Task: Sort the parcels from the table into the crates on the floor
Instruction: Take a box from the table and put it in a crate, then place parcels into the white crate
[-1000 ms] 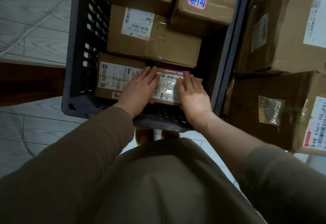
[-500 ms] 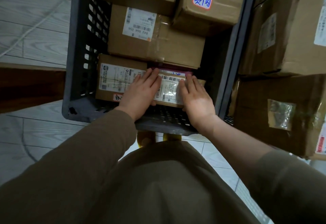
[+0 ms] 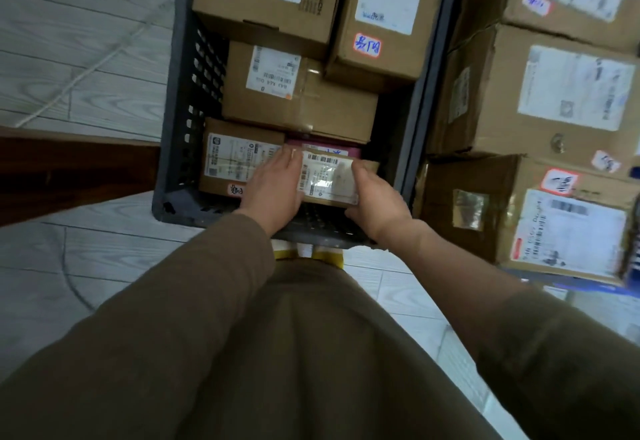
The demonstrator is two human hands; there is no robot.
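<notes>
Small brown cardboard parcel with white label point(image 3: 329, 178): lies at the near end of the dark grey slotted plastic crate point(image 3: 180, 93). My hands are apart, left hand point(image 3: 273, 190) flat on its left end, right hand point(image 3: 377, 200) curled round its right end. Step in hand: seating it. Next move, I judge: release and lift clear. The crate stands on a pale wood-grain floor point(image 3: 86, 59).

Plain olive-brown top point(image 3: 311, 353), loose and unmarked

The cloth is dull and soft, with shallow folds running down the front. The left sleeve point(image 3: 173, 318) runs to the wrist, while the right sleeve point(image 3: 571, 370) stops near the elbow, leaving the forearm uncovered. The left hand point(image 3: 273, 190) and right hand point(image 3: 377, 204) are bare. A yellow edge point(image 3: 308, 254) shows past the hem, too hidden to name.
</notes>
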